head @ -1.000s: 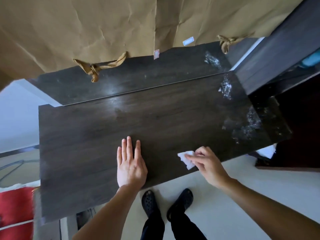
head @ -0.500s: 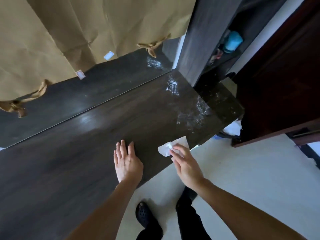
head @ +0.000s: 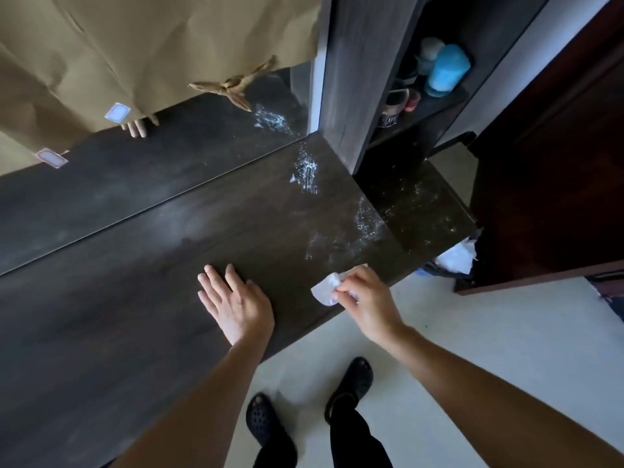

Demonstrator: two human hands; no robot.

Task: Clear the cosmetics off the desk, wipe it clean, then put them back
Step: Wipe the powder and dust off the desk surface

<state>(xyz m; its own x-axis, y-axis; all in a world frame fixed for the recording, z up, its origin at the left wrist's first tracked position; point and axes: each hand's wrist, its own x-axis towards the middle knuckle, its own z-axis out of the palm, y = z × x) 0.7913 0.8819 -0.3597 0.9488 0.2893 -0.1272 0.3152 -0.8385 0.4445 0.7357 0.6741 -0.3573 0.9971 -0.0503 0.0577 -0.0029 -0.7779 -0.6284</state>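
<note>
The dark wood desk (head: 135,315) lies bare in front of me, with white powdery smears (head: 305,170) near its right end. My left hand (head: 236,305) rests flat on the desk near the front edge, fingers spread. My right hand (head: 366,298) pinches a small white wipe (head: 325,288) at the desk's front right part, just below the smears. Cosmetics stand on a shelf at the upper right: a blue bottle (head: 445,69) and small jars (head: 398,103).
A mirror covered with brown paper (head: 152,45) stands behind the desk. A dark shelf unit (head: 358,79) rises at the right end, with a dark red door (head: 557,163) beyond. A bin with white waste (head: 456,260) sits below the desk's corner.
The view has swung right, which brings the shelf and door into sight. My right hand with the wipe has shifted right, toward the smears. My left hand stays flat on the desk.
</note>
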